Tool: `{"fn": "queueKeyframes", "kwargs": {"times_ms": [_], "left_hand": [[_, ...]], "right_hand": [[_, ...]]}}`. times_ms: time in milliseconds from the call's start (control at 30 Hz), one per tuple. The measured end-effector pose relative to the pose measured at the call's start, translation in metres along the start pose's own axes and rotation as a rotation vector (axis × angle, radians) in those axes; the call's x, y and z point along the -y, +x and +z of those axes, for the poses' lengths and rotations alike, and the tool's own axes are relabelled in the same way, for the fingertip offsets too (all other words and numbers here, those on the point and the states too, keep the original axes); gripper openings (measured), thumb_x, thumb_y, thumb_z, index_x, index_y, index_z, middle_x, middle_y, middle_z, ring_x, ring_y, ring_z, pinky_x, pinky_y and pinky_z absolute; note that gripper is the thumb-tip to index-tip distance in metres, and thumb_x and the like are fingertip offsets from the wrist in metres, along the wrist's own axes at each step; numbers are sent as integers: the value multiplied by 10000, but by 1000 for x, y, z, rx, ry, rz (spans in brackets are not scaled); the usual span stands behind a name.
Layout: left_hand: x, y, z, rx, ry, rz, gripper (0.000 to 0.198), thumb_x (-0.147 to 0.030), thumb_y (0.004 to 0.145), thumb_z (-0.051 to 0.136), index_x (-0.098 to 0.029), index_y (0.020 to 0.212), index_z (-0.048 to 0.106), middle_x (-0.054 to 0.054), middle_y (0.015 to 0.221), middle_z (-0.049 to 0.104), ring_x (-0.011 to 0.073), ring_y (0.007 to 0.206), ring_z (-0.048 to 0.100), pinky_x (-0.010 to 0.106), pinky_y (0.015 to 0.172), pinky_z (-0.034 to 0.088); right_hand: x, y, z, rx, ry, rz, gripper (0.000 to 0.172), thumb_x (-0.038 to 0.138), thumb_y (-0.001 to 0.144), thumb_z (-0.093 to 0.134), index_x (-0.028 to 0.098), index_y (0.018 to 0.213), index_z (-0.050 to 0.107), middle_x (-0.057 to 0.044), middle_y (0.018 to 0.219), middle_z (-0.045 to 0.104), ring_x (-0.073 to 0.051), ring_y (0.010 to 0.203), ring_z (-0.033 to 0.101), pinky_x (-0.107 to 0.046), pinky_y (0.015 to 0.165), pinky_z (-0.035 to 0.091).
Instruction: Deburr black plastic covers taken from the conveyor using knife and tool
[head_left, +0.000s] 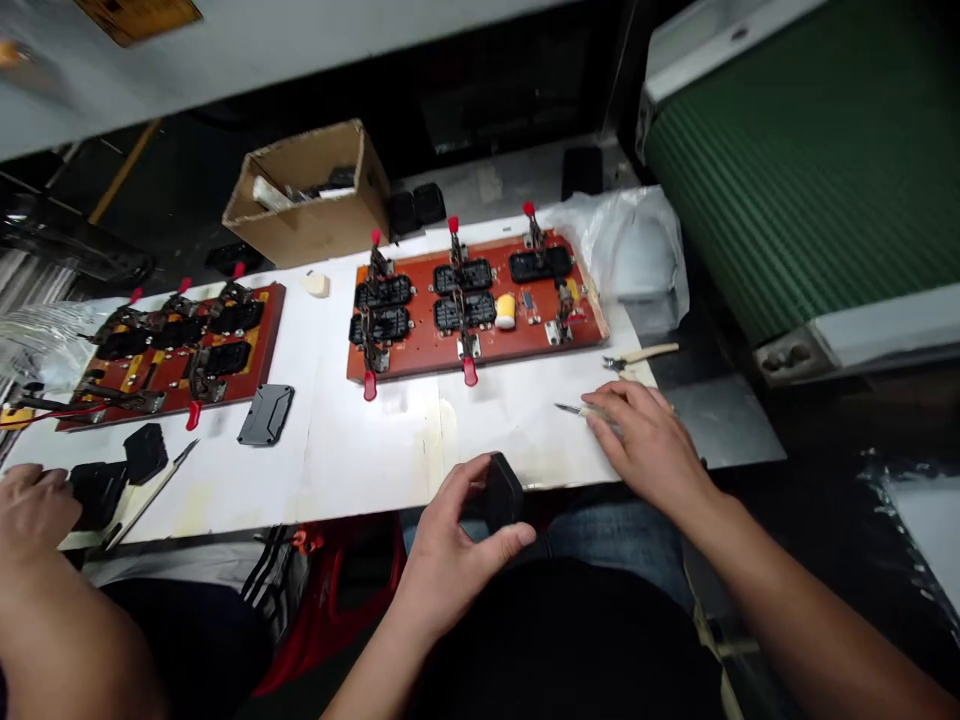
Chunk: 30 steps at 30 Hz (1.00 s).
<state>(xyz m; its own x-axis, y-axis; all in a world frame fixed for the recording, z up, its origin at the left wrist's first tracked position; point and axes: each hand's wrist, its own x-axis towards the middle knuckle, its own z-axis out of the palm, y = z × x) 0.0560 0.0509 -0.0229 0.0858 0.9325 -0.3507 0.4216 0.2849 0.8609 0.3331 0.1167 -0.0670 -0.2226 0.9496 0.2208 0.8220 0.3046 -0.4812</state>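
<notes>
My left hand (pixel 454 545) is closed round a small black plastic part (pixel 504 492), gripping it between thumb and fingers just off the table's front edge. The part is tilted, with one broad face turned to the right. Over the white table surface at the right, my right hand (pixel 643 432) has its fingers on the pale handle of a craft knife (pixel 571 408), whose blade points left. Most of that handle is hidden under the fingers. Just beyond this hand lies a pair of nippers (pixel 637 356) with cream-coloured handles.
A red-brown fixture board (pixel 420 362) with red-tipped toggle clamps carries several black parts and a yellow-and-white object (pixel 505 311). A cardboard box (pixel 315 225), plastic bag (pixel 645 255) and green conveyor (pixel 810 180) surround it. A co-worker's hand (pixel 34 510) is at left, near a second board (pixel 274 310).
</notes>
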Motion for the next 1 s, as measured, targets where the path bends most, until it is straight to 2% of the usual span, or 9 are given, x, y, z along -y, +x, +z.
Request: {"fn": "queueKeyframes", "kwargs": {"times_ms": [133, 233, 333, 400, 500, 667, 767, 867, 1000], "left_hand": [[14, 30, -1, -245, 245, -68, 835, -593, 903, 710, -206, 1572, 393, 177, 1365, 638, 365, 1265, 636, 545, 1039, 517], [16, 33, -7, -248, 294, 10, 806, -575, 981, 602, -203, 1630, 302, 170, 1350, 663, 309, 1095, 725, 482, 949, 561], [18, 19, -21, -177, 326, 57, 680, -530, 1018, 561, -273, 1612, 354, 133, 1324, 719, 249, 876, 773, 425, 839, 598], [24, 10, -34, -176, 396, 146, 628, -478, 1015, 589, -291, 1587, 408, 139, 1428, 676, 292, 1122, 750, 461, 964, 588], [34, 11, -55, -104, 504, 327, 750, -359, 962, 689, -314, 1629, 348, 131, 1697, 403, 341, 1581, 360, 567, 1239, 386], [45, 45, -58, 149, 540, 501, 908, -293, 866, 801, -316, 1644, 333, 113, 1754, 293, 375, 1646, 147, 653, 1309, 153], [47, 60, -38, 118, 499, 575, 868, -347, 870, 800, -260, 1623, 375, 125, 1686, 427, 390, 1613, 244, 647, 1317, 101], [45, 64, -17, 36, 486, 572, 938, -406, 835, 836, -187, 1616, 367, 178, 1639, 458, 381, 1569, 339, 602, 1332, 111], [47, 63, -7, -38, 524, 549, 1041, -472, 799, 863, -121, 1620, 327, 223, 1653, 400, 395, 1597, 270, 575, 1334, 175]], "right_hand": [[37, 30, -16, -58, 132, -111, 262, 254, 1053, 536, 207, 1276, 666, -124, 1198, 688, -280, 1089, 679, -446, 941, 572], [80, 83, -28, 19, 81, -239, 266, 235, 1066, 491, 201, 1263, 666, -129, 1206, 705, -265, 1075, 699, -395, 914, 572], [108, 153, -23, 196, -201, -140, 308, 252, 1063, 464, 149, 1273, 665, -193, 1198, 712, -341, 1075, 713, -444, 886, 565], [111, 194, -13, 355, -340, 1, 340, 312, 1047, 519, 92, 1258, 670, -244, 1166, 718, -389, 1057, 721, -464, 859, 565], [103, 221, -1, 483, -386, 59, 348, 329, 970, 664, 63, 1194, 692, -259, 1107, 741, -413, 1056, 725, -457, 862, 566], [93, 158, -6, 345, -216, -59, 443, 286, 990, 608, 192, 1415, 525, -157, 1214, 738, -354, 1065, 729, -464, 896, 569], [82, 91, -4, 229, 187, -87, 523, 302, 987, 643, 262, 1476, 462, -90, 1288, 716, -275, 1123, 713, -411, 959, 571], [69, 35, 15, 263, 353, 16, 335, 297, 996, 647, 259, 1324, 593, -71, 1277, 718, -232, 1105, 708, -392, 1002, 559], [63, 9, 43, 199, 418, 69, 281, 287, 990, 678, 250, 1264, 631, -62, 1234, 727, -216, 1053, 715, -367, 966, 575]]}}
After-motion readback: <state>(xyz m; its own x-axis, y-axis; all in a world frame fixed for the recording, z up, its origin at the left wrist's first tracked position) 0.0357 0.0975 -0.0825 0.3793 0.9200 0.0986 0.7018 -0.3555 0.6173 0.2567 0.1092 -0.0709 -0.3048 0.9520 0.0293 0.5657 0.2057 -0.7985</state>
